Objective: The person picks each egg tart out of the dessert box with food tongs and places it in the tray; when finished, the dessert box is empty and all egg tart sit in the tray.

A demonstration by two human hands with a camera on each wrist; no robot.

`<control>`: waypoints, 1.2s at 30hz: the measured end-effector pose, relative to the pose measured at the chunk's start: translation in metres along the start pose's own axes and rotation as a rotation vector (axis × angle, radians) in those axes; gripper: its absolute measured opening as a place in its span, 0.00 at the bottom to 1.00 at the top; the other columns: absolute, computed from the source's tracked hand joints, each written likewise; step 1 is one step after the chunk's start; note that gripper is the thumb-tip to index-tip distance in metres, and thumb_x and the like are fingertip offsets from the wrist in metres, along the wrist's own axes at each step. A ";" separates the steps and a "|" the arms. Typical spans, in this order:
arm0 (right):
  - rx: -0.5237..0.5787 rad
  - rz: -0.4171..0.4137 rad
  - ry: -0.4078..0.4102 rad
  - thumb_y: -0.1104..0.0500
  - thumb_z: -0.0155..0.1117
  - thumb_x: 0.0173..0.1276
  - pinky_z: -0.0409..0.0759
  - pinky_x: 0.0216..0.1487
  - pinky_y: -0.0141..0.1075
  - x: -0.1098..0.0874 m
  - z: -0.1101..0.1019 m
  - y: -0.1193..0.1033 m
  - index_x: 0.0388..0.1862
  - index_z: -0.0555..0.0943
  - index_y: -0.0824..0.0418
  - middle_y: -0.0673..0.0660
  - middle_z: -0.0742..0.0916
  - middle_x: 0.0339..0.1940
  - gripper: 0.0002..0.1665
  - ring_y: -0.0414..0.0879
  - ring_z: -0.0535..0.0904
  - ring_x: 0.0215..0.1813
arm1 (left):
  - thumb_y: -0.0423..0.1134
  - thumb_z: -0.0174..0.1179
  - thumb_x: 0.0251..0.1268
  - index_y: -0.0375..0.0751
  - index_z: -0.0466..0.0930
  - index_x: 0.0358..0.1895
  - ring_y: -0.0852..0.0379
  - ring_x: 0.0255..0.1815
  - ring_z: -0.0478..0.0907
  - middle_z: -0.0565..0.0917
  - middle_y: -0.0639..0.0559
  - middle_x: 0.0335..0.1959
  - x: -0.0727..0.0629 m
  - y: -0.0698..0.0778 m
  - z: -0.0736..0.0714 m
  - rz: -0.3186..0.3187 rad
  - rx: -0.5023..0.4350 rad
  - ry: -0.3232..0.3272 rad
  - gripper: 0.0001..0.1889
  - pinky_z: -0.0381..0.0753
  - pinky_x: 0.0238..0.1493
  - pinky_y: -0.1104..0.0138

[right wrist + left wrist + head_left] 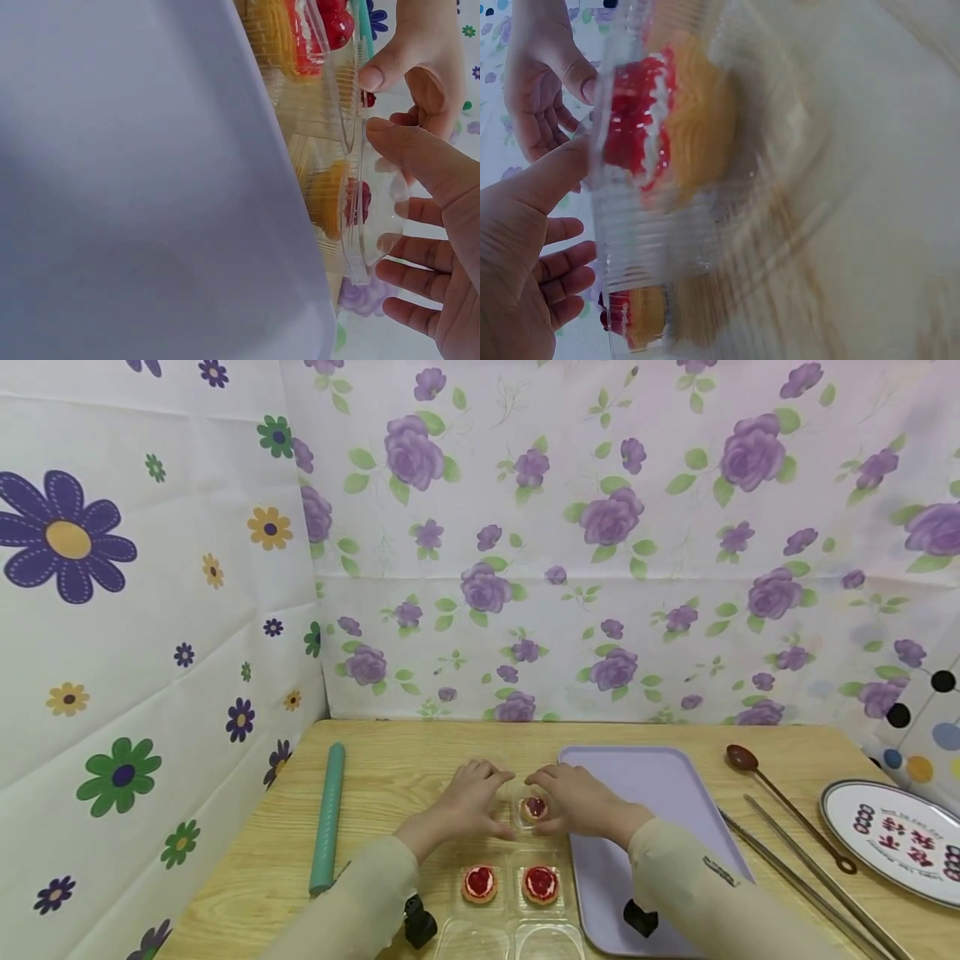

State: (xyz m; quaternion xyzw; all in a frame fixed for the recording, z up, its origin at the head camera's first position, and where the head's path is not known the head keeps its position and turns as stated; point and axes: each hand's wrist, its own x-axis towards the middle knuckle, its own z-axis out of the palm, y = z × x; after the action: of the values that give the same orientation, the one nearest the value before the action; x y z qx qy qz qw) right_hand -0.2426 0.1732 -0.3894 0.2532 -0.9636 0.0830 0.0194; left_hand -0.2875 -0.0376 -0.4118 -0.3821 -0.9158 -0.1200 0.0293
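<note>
Left hand [467,806] and right hand [585,797] flank a red-topped tart [534,810] beside a lilac tray [663,777].

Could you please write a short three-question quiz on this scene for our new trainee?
1. Which lies between the lilac tray and the plate: (a) the teal rod, (b) the brown spoon, or (c) the tarts?
2. True or false: the teal rod lies to the right of the lilac tray.
3. Of the three tarts showing in the head view, which is between the left hand and the right hand?

Key:
1. b
2. False; it lies to the left.
3. The farthest tart.
</note>
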 end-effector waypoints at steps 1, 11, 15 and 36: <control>-0.003 -0.006 0.001 0.39 0.73 0.53 0.73 0.61 0.57 0.001 0.001 0.000 0.61 0.75 0.59 0.58 0.81 0.60 0.41 0.56 0.74 0.63 | 0.64 0.71 0.42 0.42 0.69 0.66 0.50 0.59 0.68 0.75 0.49 0.55 0.001 0.000 0.001 -0.004 0.006 -0.001 0.48 0.64 0.67 0.53; -0.047 -0.013 -0.004 0.39 0.75 0.50 0.73 0.61 0.55 0.009 0.008 0.002 0.62 0.75 0.56 0.56 0.82 0.58 0.42 0.53 0.75 0.62 | 0.64 0.72 0.41 0.42 0.72 0.63 0.51 0.57 0.69 0.76 0.50 0.53 0.001 0.003 0.011 -0.044 0.010 0.007 0.45 0.67 0.63 0.55; -0.055 -0.011 -0.008 0.40 0.75 0.50 0.74 0.60 0.54 0.011 0.011 0.004 0.62 0.75 0.55 0.56 0.82 0.58 0.42 0.53 0.76 0.61 | 0.64 0.71 0.42 0.43 0.73 0.62 0.52 0.56 0.69 0.76 0.51 0.53 0.000 0.002 0.012 -0.047 -0.006 0.026 0.44 0.66 0.64 0.55; 0.135 0.033 -0.023 0.47 0.75 0.54 0.78 0.56 0.52 0.003 -0.014 0.009 0.73 0.63 0.49 0.61 0.77 0.61 0.49 0.56 0.77 0.58 | 0.65 0.68 0.46 0.47 0.74 0.62 0.54 0.55 0.68 0.75 0.52 0.52 0.000 0.005 0.016 -0.042 -0.014 0.058 0.40 0.66 0.62 0.58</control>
State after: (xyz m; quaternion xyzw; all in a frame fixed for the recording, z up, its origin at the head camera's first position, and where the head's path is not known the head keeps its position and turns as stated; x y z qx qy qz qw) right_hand -0.2503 0.1820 -0.3763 0.2388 -0.9601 0.1454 -0.0101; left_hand -0.2831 -0.0306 -0.4266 -0.3595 -0.9215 -0.1379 0.0507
